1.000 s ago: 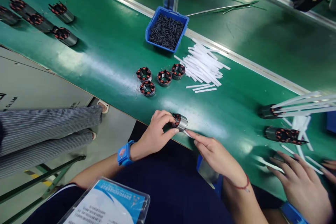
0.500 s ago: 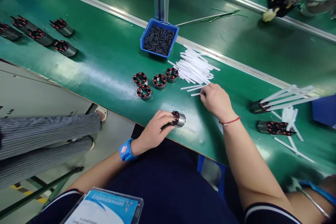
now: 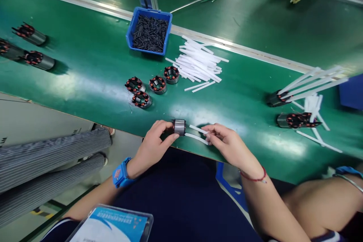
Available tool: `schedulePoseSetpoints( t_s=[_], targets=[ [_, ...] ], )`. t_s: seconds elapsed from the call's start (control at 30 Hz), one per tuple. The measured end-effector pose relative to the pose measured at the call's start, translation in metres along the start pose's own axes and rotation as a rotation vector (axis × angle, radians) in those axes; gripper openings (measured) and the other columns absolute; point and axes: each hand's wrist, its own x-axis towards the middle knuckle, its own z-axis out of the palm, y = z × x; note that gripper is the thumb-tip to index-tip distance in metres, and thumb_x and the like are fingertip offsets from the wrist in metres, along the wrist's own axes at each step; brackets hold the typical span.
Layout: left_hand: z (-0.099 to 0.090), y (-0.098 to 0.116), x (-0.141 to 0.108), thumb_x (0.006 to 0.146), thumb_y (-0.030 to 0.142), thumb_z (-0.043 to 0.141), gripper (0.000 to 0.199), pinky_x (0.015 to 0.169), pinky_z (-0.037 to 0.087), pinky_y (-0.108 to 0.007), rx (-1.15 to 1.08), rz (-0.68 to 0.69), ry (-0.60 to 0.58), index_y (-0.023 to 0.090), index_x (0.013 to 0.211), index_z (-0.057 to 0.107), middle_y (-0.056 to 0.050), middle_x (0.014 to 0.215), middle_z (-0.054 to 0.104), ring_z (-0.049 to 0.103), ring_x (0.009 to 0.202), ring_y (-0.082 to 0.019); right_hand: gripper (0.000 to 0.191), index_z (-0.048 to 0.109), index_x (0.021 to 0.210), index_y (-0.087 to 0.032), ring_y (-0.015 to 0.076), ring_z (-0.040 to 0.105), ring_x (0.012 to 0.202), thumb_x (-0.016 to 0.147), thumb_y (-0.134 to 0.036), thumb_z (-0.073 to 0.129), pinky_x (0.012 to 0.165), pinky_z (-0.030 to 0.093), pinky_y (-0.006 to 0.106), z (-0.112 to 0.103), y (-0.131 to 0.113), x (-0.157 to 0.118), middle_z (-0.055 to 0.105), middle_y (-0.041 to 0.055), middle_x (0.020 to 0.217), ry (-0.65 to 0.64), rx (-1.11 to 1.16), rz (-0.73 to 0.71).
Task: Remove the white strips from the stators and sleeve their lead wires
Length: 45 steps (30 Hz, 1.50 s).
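At the front edge of the bench, my left hand [image 3: 151, 143] is closed around a motor stator [image 3: 179, 127], a short silver cylinder lying on its side. My right hand [image 3: 227, 141], just to its right, pinches a white strip [image 3: 197, 129] whose free end points at the stator. A second white strip [image 3: 195, 137] runs from the stator's right end to my right fingertips; whether it is gripped there is unclear. Beyond my hands lies a pile of white strips [image 3: 198, 60]. Several stator rings with copper windings [image 3: 158, 84] stand to its left.
A blue bin [image 3: 149, 52] of small black pieces sits by the metal rail. Taller stators [image 3: 39, 60] stand at left. On the right, a stator [image 3: 275, 99] bristles with white strips. Another person's arm [image 3: 309, 200] reaches in at lower right; striped trousers [image 3: 56, 159] show at left.
My right hand has come from the strip pile to the stator with a white strip. My left hand still holds the stator, now turned more side-on. The view has shifted right.
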Motion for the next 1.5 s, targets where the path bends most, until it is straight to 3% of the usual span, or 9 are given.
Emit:
schedulePoseSetpoints(
  t_s=[0.17,0.4,0.57,0.73,0.8,0.97,1.2,1.37,1.5],
  targets=[
    [0.001,0.0,0.0,0.087,0.031,0.055,0.016,0.073,0.044,-0.029,0.03,0.004,-0.002,0.02,0.098,0.057,-0.002,0.086,0.056,0.053,0.081,-0.017,0.024,0.07,0.093,-0.021,0.016,0.057,0.075,0.087,-0.029,0.049,0.07,0.042,0.029,0.004,-0.008,0.015,0.066,0.004,0.088,0.067,-0.058,0.03],
    [-0.003,-0.002,-0.004,0.089,0.025,0.052,0.023,0.084,0.046,-0.032,-0.011,0.068,-0.022,0.019,0.11,0.057,-0.006,0.101,0.06,0.055,0.094,-0.019,0.024,0.065,0.081,-0.018,0.0089,0.041,0.052,0.087,-0.034,0.049,0.052,0.032,0.023,0.022,-0.023,0.036,0.059,-0.0019,0.065,-0.21,0.162,0.116],
    [-0.011,-0.009,-0.005,0.09,0.011,0.04,0.029,0.086,0.046,-0.031,-0.058,0.157,-0.107,0.018,0.113,0.057,-0.007,0.106,0.06,0.055,0.098,-0.017,0.03,0.057,0.071,-0.017,0.0079,0.038,0.05,0.09,-0.038,0.045,0.049,0.03,0.021,0.032,-0.023,0.036,0.056,-0.0021,0.062,-0.269,0.303,0.171],
    [-0.009,-0.009,-0.003,0.089,0.012,0.042,0.021,0.079,0.047,-0.029,-0.03,0.15,-0.056,0.018,0.098,0.061,-0.006,0.093,0.063,0.057,0.088,-0.017,0.02,0.061,0.091,-0.017,0.0078,0.042,0.056,0.084,-0.034,0.054,0.052,0.033,0.021,0.035,-0.026,0.029,0.059,-0.0008,0.073,-0.31,0.408,0.211],
    [-0.007,-0.008,-0.003,0.09,0.013,0.042,0.019,0.077,0.046,-0.029,-0.031,0.144,-0.045,0.018,0.095,0.06,-0.005,0.09,0.062,0.056,0.085,-0.016,0.025,0.06,0.098,-0.018,0.0078,0.04,0.056,0.08,-0.035,0.06,0.052,0.032,0.021,0.039,-0.026,0.027,0.056,-0.0021,0.073,-0.288,0.434,0.222],
    [-0.003,-0.007,-0.006,0.094,0.018,0.039,0.019,0.074,0.044,-0.028,-0.07,0.167,-0.015,0.017,0.09,0.058,-0.004,0.085,0.058,0.052,0.082,-0.015,0.026,0.058,0.087,-0.018,0.0078,0.033,0.052,0.08,-0.044,0.061,0.05,0.028,0.022,0.053,-0.017,0.022,0.043,-0.0058,0.062,-0.151,0.457,0.238],
    [0.003,-0.005,-0.016,0.092,0.015,0.041,0.015,0.078,0.043,-0.031,-0.116,0.239,0.156,0.018,0.089,0.055,-0.005,0.086,0.057,0.05,0.083,-0.016,0.027,0.055,0.081,-0.018,0.0096,0.039,0.054,0.083,-0.045,0.057,0.052,0.032,0.023,0.057,-0.011,0.016,0.044,-0.0048,0.062,-0.141,0.393,0.204],
    [-0.001,0.001,-0.014,0.09,0.019,0.047,0.005,0.082,0.041,-0.034,-0.098,0.115,0.087,0.017,0.09,0.052,-0.006,0.093,0.055,0.049,0.089,-0.017,0.023,0.058,0.079,-0.018,0.011,0.046,0.057,0.083,-0.041,0.057,0.055,0.04,0.024,0.06,-0.015,0.013,0.05,-0.0035,0.062,-0.121,0.305,0.184],
    [0.001,0.003,-0.01,0.081,0.024,0.064,0.015,0.082,0.039,-0.034,-0.068,0.013,0.038,0.018,0.088,0.052,-0.004,0.095,0.055,0.047,0.091,-0.019,0.023,0.061,0.09,-0.018,0.0135,0.058,0.065,0.089,-0.036,0.048,0.064,0.047,0.026,0.059,-0.022,0.01,0.063,0.0013,0.072,-0.13,0.222,0.136]
  ],
)
